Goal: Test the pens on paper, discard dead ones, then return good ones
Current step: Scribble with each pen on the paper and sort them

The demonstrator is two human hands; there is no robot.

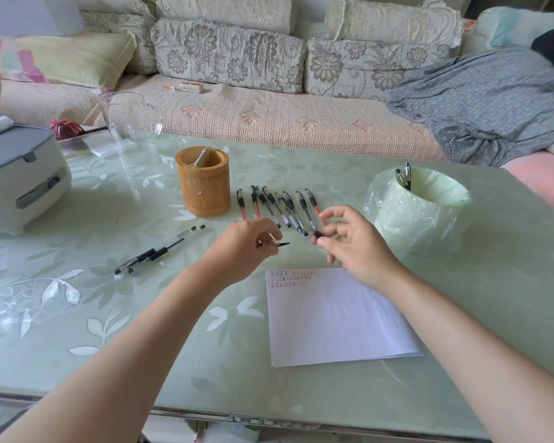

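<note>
A person's bare arms reach over a pale green table with a leaf pattern. The left hand curls its fingers around a pen. The pen's long axis runs nearly level from left to right, and its dark tip points right, toward the other hand. The right hand pinches a small black cap between thumb and fingertip, just beside the pen's tip and not touching it; its other fingers are loosely spread.

Just beyond the hands, a row of pens lies side by side, long axes running away from the person, clip ends farthest. A bamboo pen holder stands to their left. To their right is a bin lined with a green bag, with two pens standing upright inside. More pens lie diagonally at left.

A white paper sheet lies below the right hand. Three short rows of red and black marks cross its top corner, too small to read.
</note>
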